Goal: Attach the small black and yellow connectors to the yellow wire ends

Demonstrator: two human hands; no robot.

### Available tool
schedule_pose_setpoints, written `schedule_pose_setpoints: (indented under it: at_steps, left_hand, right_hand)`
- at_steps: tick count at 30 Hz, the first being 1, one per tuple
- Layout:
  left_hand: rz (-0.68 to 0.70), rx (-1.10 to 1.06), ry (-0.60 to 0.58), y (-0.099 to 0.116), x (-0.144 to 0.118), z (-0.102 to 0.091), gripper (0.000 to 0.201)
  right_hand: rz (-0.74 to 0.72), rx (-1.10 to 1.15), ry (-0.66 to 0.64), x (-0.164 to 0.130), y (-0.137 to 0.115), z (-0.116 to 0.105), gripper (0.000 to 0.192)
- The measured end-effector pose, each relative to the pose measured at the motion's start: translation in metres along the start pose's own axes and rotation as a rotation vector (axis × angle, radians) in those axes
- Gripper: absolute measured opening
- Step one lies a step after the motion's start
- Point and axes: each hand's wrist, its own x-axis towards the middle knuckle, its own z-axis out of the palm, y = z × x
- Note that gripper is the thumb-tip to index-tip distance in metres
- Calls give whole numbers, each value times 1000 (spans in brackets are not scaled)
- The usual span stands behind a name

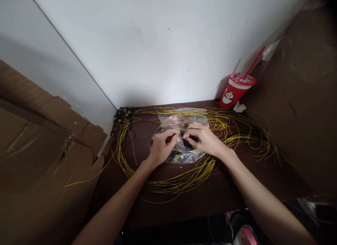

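My left hand (162,146) pinches a small yellow piece (177,134) between thumb and forefinger, and a thin yellow wire seems to hang from it. Just to the right, my right hand (204,137) is curled with thumb and forefinger close together; whatever sits between them is too small to make out. Beneath both hands lies a clear plastic bag (181,158) with black and yellow small parts in it. Around the bag runs a big loose loop of yellow and black wires (173,187), its cut ends fanned out at the right.
A cluster of black and yellow connectors (123,114) lies at the table's back left corner. At the back right stands a red cup (234,92) with a straw, beside crumpled tissue (239,107). Cardboard (50,160) flanks the brown table (168,211) on the left; a white wall (168,62) rises behind.
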Motion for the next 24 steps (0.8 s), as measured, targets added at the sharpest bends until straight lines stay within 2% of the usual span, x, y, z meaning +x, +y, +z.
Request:
schedule_pose_setpoints:
  at_steps: [4,7,9,11,14,19,24]
  left_hand:
    - [-92,-304,121,-1,4,-3,13]
    - [-194,-496,255,-2,9,-6,11]
    - [-256,-623,303,-2,11,-8,11]
    - [-294,-709,314,-2,13,-9,11]
    - [-315,-715,297,-2,12,-9,12]
    - [-307,-669,273,-4,11,-9,13]
    - [-363,-758,252,-1,14,-11,16]
  right_hand:
    - [-71,44,-29,2,-14,10,22]
    - [-59,2,-38,3,-21,20,24]
    - [-32,5,-31,4,-23,26,24]
    - [0,26,4,6,-26,32,25]
    - [10,30,45,9,-30,39,27]
    - [-62,-34,-20,12,-33,46,31]
    - [-63,-50,-51,13,-30,45,27]
